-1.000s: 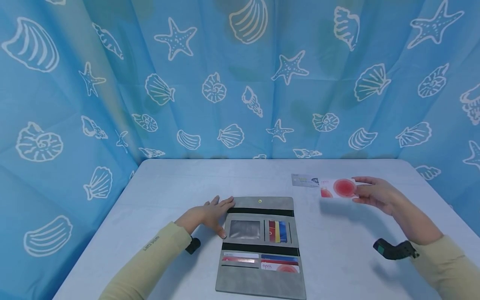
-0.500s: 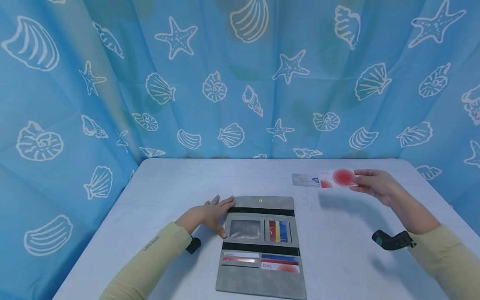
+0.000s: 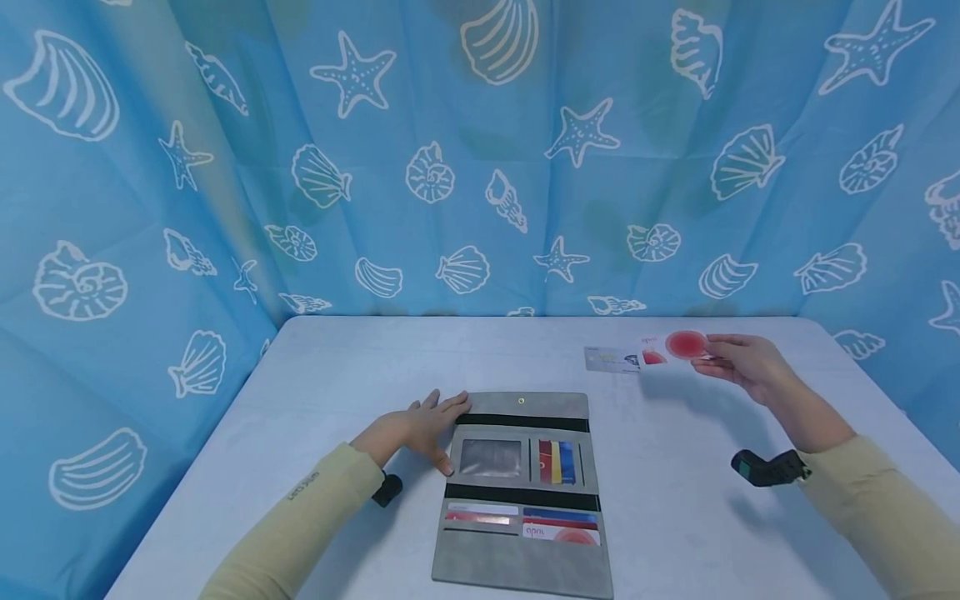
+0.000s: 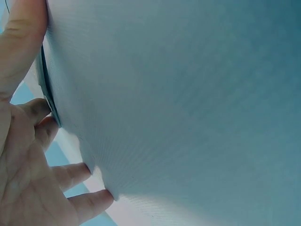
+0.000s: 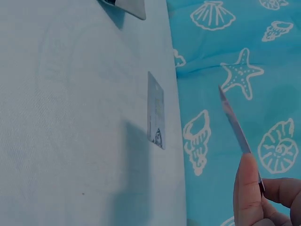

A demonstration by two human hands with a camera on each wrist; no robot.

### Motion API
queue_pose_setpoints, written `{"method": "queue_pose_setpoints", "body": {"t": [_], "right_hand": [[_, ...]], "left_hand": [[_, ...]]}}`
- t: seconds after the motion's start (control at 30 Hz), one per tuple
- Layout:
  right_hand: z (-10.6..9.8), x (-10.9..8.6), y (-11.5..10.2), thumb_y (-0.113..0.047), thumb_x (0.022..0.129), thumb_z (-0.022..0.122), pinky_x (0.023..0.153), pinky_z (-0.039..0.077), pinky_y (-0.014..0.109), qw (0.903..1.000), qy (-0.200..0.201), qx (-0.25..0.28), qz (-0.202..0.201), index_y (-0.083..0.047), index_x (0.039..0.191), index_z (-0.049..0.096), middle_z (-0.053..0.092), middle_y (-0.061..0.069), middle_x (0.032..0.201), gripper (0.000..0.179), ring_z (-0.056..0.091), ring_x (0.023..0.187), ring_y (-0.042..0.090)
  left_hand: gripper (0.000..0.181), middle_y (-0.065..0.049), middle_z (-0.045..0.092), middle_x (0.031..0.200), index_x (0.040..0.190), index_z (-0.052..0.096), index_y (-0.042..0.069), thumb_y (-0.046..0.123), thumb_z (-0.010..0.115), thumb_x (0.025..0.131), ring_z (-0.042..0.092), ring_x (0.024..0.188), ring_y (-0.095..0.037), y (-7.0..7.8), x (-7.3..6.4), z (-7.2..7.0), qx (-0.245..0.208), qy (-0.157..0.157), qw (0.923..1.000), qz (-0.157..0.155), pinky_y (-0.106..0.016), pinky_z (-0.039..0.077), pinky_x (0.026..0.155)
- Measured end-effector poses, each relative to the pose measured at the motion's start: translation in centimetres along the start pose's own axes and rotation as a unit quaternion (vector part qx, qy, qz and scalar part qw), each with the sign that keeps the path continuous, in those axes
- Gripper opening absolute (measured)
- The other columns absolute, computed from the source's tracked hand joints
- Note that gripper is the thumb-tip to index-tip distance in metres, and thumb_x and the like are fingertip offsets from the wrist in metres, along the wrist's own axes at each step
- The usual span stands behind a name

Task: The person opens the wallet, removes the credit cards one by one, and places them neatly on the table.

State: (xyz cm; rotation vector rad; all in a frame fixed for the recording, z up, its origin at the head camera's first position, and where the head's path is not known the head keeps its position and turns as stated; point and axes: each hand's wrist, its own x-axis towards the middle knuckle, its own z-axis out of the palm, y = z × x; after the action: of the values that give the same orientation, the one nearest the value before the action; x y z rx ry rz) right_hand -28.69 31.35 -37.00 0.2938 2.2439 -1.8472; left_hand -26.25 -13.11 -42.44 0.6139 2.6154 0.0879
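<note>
A grey wallet (image 3: 517, 567) lies unfolded on the table, with several cards in its slots and a clear window at its middle left. My left hand (image 3: 416, 432) rests at the wallet's upper left edge, fingers spread and straight, thumb touching its side. Raised above the table at the right, my right hand (image 3: 750, 362) pinches a white card with red circles (image 3: 654, 350) by its right end. In the right wrist view this card (image 5: 233, 120) shows nearly edge-on between thumb and fingers. Behind it, a silver-grey card (image 3: 609, 359) lies flat near the table's far edge.
The white-covered table (image 3: 330, 358) ends against a blue curtain (image 3: 480, 167) printed with shells and starfish. A dark wrist camera (image 3: 768, 468) sits on the right forearm; another dark camera (image 3: 387, 490) is at the left wrist.
My right hand has moved the white card a little farther back, toward the table's far edge, and it now appears more tilted. My left hand and the wallet stay put.
</note>
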Motion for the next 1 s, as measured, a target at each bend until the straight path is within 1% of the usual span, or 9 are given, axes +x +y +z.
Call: {"method": "queue_pose_setpoints", "body": {"t": [0.23,0.43,0.5,0.63,0.73,1.0], "right_hand": [[0.3,0.9,0.7,-0.027,0.095,0.046,0.072,0.052,0.020,0.9994,0.029,0.020,-0.003,0.006,0.143,0.009,0.058,-0.012,0.072,0.069,0.065,0.070,0.001],[0.3,1.6,1.2,-0.027,0.095,0.046,0.073,0.052,0.021,0.9979,0.059,0.024,0.003,0.004,0.144,0.013,0.056,-0.011,0.073,0.066,0.065,0.068,0.001],[0.3,1.8,1.4,-0.026,0.095,0.046,0.074,0.052,0.021,0.9972,0.071,0.023,0.006,0.003,0.144,0.015,0.055,-0.009,0.078,0.065,0.064,0.067,0.000],[0.3,2.5,1.7,-0.027,0.095,0.046,0.074,0.052,0.021,0.9950,0.096,0.022,0.019,0.001,0.144,0.017,0.051,0.000,0.091,0.063,0.064,0.065,0.000],[0.3,3.0,2.1,-0.027,0.096,0.045,0.074,0.052,0.020,0.9937,0.107,0.023,0.026,0.001,0.144,0.017,0.048,0.005,0.098,0.062,0.063,0.064,-0.001],[-0.1,4.2,3.6,-0.022,0.097,0.043,0.070,0.052,0.019,0.9941,0.106,0.013,0.020,0.006,0.142,0.019,0.046,0.011,0.106,0.059,0.061,0.063,-0.001]], "left_hand": [[0.105,-0.001,0.008,0.155,0.147,0.017,0.015,0.043,0.078,0.066,0.004,0.140,-0.036,0.1,-0.1,-0.2,-0.001,-0.001,1.0000,-0.002,-0.055,0.014,0.109],[0.105,0.000,0.007,0.155,0.148,0.016,0.016,0.042,0.078,0.067,0.003,0.140,-0.035,0.1,-0.1,-0.2,-0.006,-0.006,1.0000,-0.002,-0.055,0.012,0.110],[0.105,0.000,0.007,0.155,0.148,0.016,0.016,0.042,0.078,0.067,0.003,0.140,-0.035,0.0,0.0,-0.2,-0.008,-0.007,0.9999,-0.002,-0.055,0.012,0.110],[0.105,0.000,0.007,0.155,0.148,0.015,0.016,0.041,0.078,0.067,0.003,0.140,-0.035,0.0,-0.1,-0.2,-0.008,-0.009,0.9999,-0.003,-0.054,0.012,0.110],[0.105,0.000,0.007,0.155,0.148,0.016,0.016,0.042,0.078,0.067,0.003,0.140,-0.035,0.0,-0.1,-0.2,-0.006,-0.009,0.9999,-0.004,-0.054,0.012,0.110],[0.106,0.001,0.007,0.155,0.148,0.015,0.017,0.042,0.078,0.066,0.003,0.140,-0.034,0.3,-0.1,-0.3,-0.002,-0.010,0.9999,-0.007,-0.054,0.013,0.110]]}}
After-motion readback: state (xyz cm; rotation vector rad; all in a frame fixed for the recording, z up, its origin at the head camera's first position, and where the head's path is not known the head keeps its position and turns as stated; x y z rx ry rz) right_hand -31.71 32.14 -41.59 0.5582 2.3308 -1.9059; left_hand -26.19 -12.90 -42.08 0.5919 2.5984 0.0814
